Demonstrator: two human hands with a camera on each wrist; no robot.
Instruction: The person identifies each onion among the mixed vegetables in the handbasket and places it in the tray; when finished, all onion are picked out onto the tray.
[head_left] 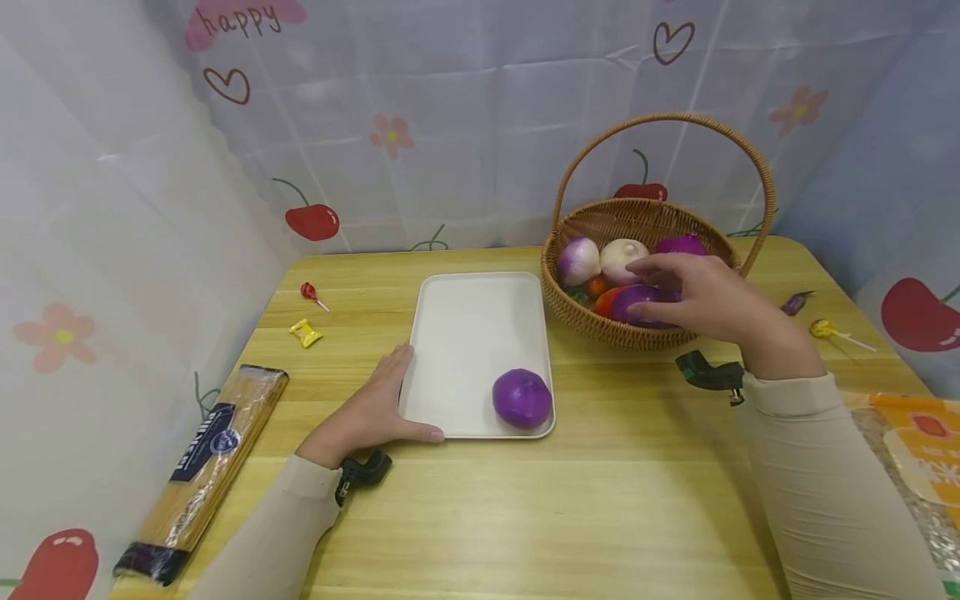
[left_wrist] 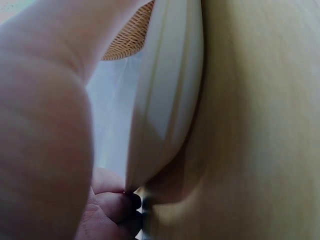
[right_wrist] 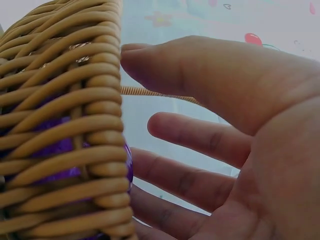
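Observation:
A white rectangular tray (head_left: pixel 472 333) lies on the table, bearing a round purple vegetable (head_left: pixel 522 398) at its near right corner. My left hand (head_left: pixel 371 408) rests against the tray's left side, thumb stretched along the near edge; in the left wrist view its fingers (left_wrist: pixel 112 206) touch the rim. Over the wicker basket (head_left: pixel 622 332) hovers my right hand (head_left: pixel 701 296), thumb and fingers apart, nothing visibly held. Inside are a purple-and-white turnip (head_left: pixel 579 262), a whitish bulb (head_left: pixel 622 260), a purple onion (head_left: pixel 681 244) and another purple vegetable (head_left: pixel 633 303) beneath the hand.
To the left lie a red lollipop (head_left: pixel 309 292), a yellow wrapped candy (head_left: pixel 305 332) and a long pasta packet (head_left: pixel 213 462). On the right are a purple candy (head_left: pixel 795 303), a yellow lollipop (head_left: pixel 822 328) and an orange-and-clear bag (head_left: pixel 915 450). The basket handle (head_left: pixel 675 117) arches high.

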